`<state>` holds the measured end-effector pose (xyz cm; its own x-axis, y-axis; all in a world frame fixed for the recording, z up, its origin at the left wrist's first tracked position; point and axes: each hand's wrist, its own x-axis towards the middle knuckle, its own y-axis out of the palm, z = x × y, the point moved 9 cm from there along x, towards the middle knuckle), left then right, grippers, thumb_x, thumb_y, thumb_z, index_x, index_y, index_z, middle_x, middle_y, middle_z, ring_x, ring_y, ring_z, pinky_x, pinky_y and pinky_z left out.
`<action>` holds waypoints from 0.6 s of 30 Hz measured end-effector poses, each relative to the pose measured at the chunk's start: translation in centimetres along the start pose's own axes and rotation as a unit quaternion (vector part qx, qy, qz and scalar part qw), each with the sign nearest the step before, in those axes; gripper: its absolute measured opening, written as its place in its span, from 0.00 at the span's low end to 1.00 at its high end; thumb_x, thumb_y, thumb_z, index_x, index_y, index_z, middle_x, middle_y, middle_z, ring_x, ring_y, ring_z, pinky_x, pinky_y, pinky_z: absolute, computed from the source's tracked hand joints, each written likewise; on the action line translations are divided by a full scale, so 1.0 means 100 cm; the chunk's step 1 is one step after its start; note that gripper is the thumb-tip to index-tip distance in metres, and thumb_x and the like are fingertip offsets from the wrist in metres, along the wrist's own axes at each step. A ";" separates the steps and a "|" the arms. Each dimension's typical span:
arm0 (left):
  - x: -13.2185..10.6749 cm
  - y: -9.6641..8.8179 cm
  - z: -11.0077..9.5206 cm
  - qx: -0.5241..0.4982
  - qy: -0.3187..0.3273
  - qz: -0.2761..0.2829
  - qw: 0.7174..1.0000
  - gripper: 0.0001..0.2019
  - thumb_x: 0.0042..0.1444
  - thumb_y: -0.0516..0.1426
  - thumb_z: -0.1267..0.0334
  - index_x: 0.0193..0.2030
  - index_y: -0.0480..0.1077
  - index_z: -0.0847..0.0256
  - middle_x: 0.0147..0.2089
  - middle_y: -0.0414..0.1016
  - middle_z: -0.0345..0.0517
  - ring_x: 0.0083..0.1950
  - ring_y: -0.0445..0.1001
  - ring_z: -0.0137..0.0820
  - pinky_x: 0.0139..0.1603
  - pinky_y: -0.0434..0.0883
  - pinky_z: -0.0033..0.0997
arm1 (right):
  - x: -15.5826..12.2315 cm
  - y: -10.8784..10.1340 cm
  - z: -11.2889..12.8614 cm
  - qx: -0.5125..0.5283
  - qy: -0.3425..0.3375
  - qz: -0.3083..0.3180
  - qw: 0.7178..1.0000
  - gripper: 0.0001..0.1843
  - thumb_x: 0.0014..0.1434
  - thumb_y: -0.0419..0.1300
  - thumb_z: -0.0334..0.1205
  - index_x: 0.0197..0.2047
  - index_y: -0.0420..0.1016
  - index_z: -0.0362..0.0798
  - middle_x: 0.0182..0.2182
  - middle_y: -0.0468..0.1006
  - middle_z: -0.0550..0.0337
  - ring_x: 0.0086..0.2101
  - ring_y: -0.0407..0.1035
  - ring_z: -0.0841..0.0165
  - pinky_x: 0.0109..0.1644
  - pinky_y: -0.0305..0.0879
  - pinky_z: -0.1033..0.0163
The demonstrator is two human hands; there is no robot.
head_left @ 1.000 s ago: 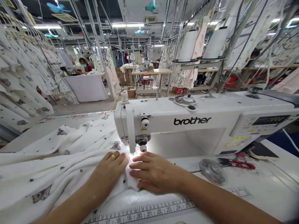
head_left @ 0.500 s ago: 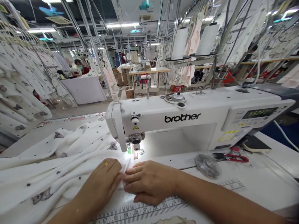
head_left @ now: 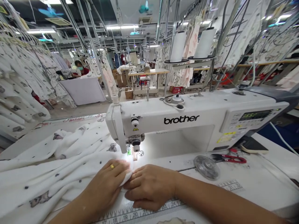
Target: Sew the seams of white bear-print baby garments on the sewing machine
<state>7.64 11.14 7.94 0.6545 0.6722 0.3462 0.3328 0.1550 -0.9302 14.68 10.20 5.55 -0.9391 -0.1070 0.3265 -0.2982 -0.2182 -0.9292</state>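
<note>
White fabric (head_left: 70, 169) with grey printed figures and dark dots lies in folds on the left of the sewing machine (head_left: 149, 115). Its edge runs up to the lit needle area. My left hand (head_left: 109, 177), a gold ring on one finger, is closed on this fabric just in front of the presser foot (head_left: 129, 150). Close beside it, my right hand (head_left: 149, 186) pinches the fabric's edge between thumb and fingers, the tips partly hidden. A fold of cloth shows between the two hands.
A printed ruler scale (head_left: 135, 214) runs along the table's front. To the right lie a clear round disc (head_left: 206, 167) and red-handled thread snips (head_left: 231, 158). Thread cones (head_left: 178, 46) stand behind the machine. A person (head_left: 79, 68) sits at the back left.
My left hand has moved slightly up and right, nearer the presser foot. The fold between my hands is more raised. My right hand has shifted slightly down. The view has tilted a little.
</note>
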 end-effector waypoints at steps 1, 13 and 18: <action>0.002 0.000 0.000 -0.006 0.001 -0.006 1.000 0.15 0.54 0.48 0.76 0.44 0.69 0.61 0.47 0.75 0.49 0.49 0.70 0.38 0.53 0.68 0.41 | 0.000 0.000 0.001 0.002 0.004 0.001 1.000 0.10 0.66 0.52 0.42 0.40 0.70 0.46 0.39 0.77 0.57 0.42 0.71 0.67 0.53 0.63 0.64; 0.016 -0.001 0.011 0.016 0.032 -0.045 0.998 0.14 0.49 0.49 0.74 0.40 0.70 0.60 0.45 0.77 0.46 0.44 0.73 0.37 0.53 0.67 0.41 | -0.001 0.007 -0.004 0.017 0.026 0.007 1.000 0.18 0.65 0.55 0.48 0.50 0.70 0.43 0.46 0.76 0.54 0.45 0.69 0.64 0.55 0.61 0.63; 0.012 -0.002 0.009 0.048 0.051 -0.057 0.996 0.14 0.53 0.48 0.76 0.43 0.69 0.62 0.47 0.77 0.48 0.46 0.73 0.36 0.56 0.67 0.40 | -0.006 -0.009 -0.016 0.068 0.042 -0.024 0.997 0.15 0.68 0.53 0.44 0.49 0.71 0.43 0.47 0.76 0.55 0.48 0.68 0.66 0.57 0.60 0.65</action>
<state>7.74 12.56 8.48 0.6828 0.5703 0.4566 0.3458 0.2982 -0.8896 15.30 11.98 5.94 -0.9372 -0.0136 0.3486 -0.3221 -0.3506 -0.8794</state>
